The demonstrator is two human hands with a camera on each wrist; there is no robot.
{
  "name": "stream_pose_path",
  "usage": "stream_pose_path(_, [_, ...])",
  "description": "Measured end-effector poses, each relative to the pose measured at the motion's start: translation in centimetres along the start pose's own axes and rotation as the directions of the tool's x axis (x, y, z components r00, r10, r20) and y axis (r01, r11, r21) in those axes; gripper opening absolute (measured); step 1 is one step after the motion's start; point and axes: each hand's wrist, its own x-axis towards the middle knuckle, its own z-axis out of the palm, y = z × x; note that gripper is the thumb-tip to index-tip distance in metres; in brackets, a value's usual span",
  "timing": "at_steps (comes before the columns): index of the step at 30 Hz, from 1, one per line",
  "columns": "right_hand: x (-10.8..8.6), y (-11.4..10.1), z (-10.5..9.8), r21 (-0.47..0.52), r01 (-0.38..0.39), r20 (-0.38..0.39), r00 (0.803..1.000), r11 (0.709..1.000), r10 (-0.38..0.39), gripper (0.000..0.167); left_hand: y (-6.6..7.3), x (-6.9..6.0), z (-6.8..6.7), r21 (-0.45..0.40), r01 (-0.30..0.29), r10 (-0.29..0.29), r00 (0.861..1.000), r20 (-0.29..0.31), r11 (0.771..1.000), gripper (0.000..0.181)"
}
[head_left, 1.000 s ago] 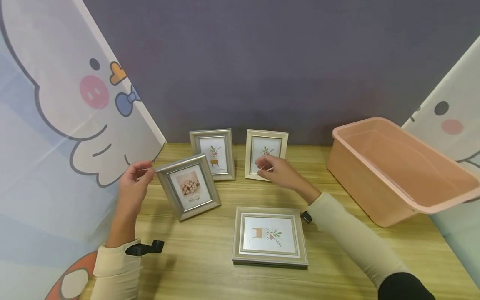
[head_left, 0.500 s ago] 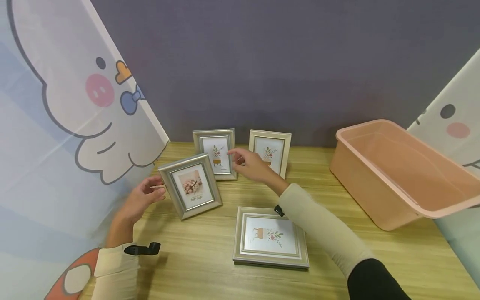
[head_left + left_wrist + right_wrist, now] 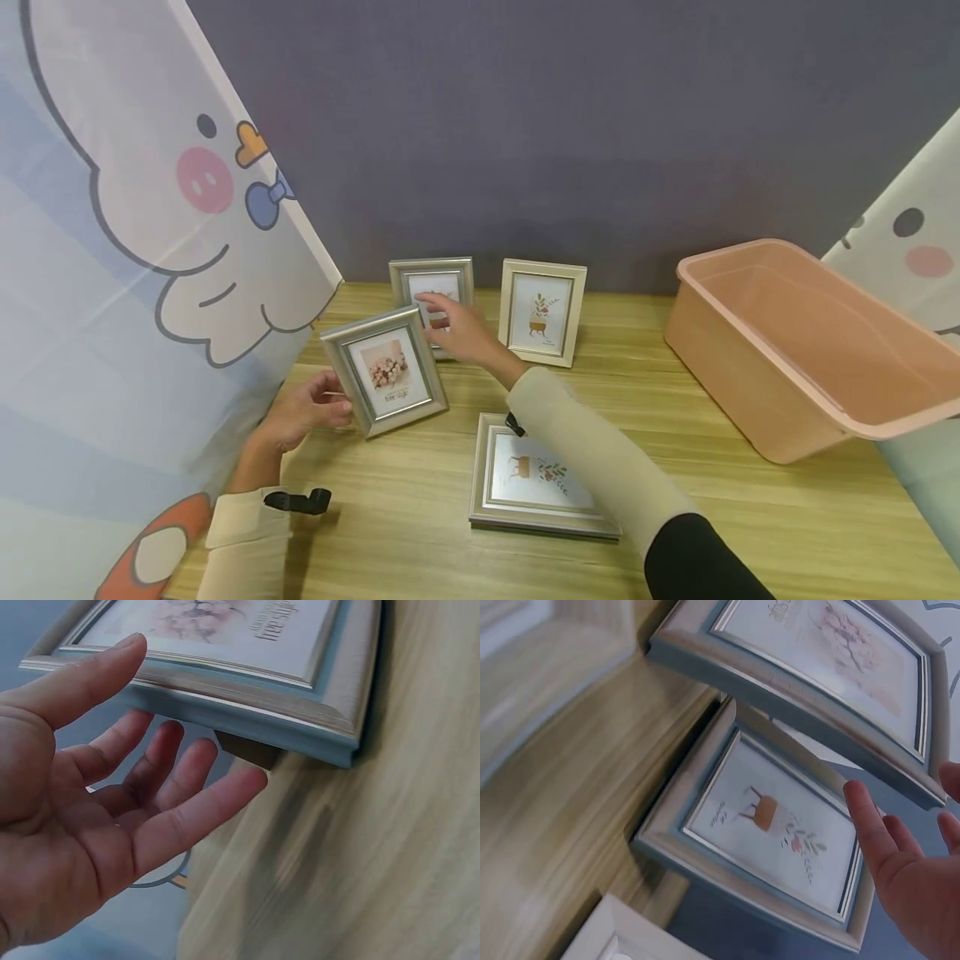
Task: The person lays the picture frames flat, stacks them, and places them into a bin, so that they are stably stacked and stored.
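A silver picture frame with a pink flower photo stands tilted at the front left. My left hand is beside its left edge, thumb in front and fingers toward the back; in the left wrist view the fingers are loosely bent and apart from the frame. Near its upper right edge is my right hand, fingers relaxed and holding nothing. That hand partly covers a second silver frame with a potted plant print, standing behind. Further right stands a cream frame with a similar print.
Frames lie flat, seemingly stacked, at the front middle, partly under my right sleeve. A pink plastic bin stands on the right of the wooden table. A grey wall rises behind, with cartoon-printed panels at both sides.
My right hand has moved left from the cream frame, past the rear silver frame, to the front frame's right edge. My left hand has come lower and closer to its left edge.
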Motion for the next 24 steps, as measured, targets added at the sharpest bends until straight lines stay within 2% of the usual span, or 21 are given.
stream_pose_path(6, [0.4, -0.1, 1.0, -0.046, -0.033, 0.013, 0.999, 0.998, 0.034, 0.057, -0.6, 0.2, 0.5, -0.025, 0.009, -0.008, 0.999, 0.051, 1.000, 0.035])
stream_pose_path(17, [0.4, 0.0, 1.6, -0.144, -0.032, -0.020, 0.999, 0.989, 0.029, 0.049, -1.3, 0.6, 0.8, -0.030, 0.023, -0.023, 1.000, 0.019, 0.999, 0.047])
stream_pose_path(24, [0.3, -0.2, 1.5, -0.158, -0.032, -0.034, 0.999, 0.987, 0.027, 0.050, -1.2, 0.7, 0.8, -0.019, -0.019, 0.020, 0.999, 0.033, 1.000, 0.049])
